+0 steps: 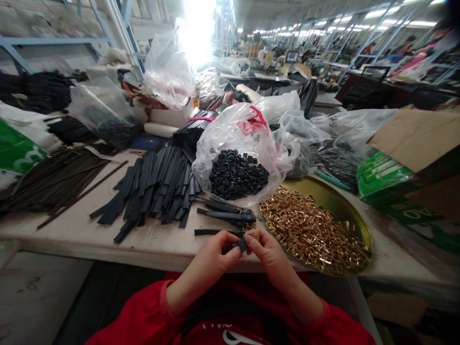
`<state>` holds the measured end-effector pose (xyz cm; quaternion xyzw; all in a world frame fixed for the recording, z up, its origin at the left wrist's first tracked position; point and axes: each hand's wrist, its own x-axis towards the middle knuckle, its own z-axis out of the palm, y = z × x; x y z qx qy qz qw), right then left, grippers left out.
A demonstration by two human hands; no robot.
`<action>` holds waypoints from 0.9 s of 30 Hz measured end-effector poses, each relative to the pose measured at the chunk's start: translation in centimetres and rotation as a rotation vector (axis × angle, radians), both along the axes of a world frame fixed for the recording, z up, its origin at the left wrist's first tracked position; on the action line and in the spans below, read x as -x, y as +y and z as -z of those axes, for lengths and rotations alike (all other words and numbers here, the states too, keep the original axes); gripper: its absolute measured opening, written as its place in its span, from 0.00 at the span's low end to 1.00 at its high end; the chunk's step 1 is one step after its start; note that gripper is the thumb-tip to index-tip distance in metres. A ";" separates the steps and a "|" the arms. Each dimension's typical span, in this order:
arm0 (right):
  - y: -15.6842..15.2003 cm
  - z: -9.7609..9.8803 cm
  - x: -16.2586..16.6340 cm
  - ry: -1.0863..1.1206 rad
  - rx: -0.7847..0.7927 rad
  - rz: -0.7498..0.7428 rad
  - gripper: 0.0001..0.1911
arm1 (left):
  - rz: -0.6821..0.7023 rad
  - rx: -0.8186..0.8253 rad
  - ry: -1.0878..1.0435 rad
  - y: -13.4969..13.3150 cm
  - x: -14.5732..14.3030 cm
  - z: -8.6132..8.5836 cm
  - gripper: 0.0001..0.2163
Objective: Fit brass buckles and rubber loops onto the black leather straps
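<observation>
Left hand (223,248) and right hand (265,245) both just left of the gold tray (339,203), fingers closed in a pinch on a short black strap (243,246) between them. Table (154,243) front edge passes under the forearms; tray's near rim reaches that edge. Further left of tray: black strip pile (154,187), tabletop showing in front of it. Plastic bag (228,132) of black loops (239,176) crowds tray's far-left rim. Narrow gap between tray and green carton (383,177) to its right.

Pale blue racks (57,41), ceiling strip lights (382,13) overhead
</observation>
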<state>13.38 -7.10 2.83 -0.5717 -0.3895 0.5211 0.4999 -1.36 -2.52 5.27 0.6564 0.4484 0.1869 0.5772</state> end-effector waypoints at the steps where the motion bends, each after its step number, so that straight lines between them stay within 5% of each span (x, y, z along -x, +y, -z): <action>1: 0.1 0.1 0.0 -0.131 -0.019 0.067 0.16 | -0.002 0.092 -0.059 0.0 0.0 0.0 0.11; 3: 0.4 0.3 -0.2 -0.355 -0.051 0.134 0.12 | -0.001 0.255 -0.171 0.0 0.1 0.3 0.12; 6: 0.4 0.3 -0.8 -0.528 -0.099 -0.035 0.06 | -0.005 0.399 -0.267 0.2 0.3 1.0 0.14; 11: 0.1 -0.6 -1.9 -0.571 -0.118 -0.387 0.03 | 0.007 0.593 -0.290 0.2 0.5 1.8 0.12; 16: -1.0 -0.6 -1.9 -0.542 -0.125 -0.491 0.04 | 0.069 0.641 -0.223 -0.3 0.2 1.7 0.10; 27: -1.0 2.2 1.2 -0.676 -0.191 -0.177 0.11 | 0.318 0.101 0.111 0.5 0.8 0.5 0.11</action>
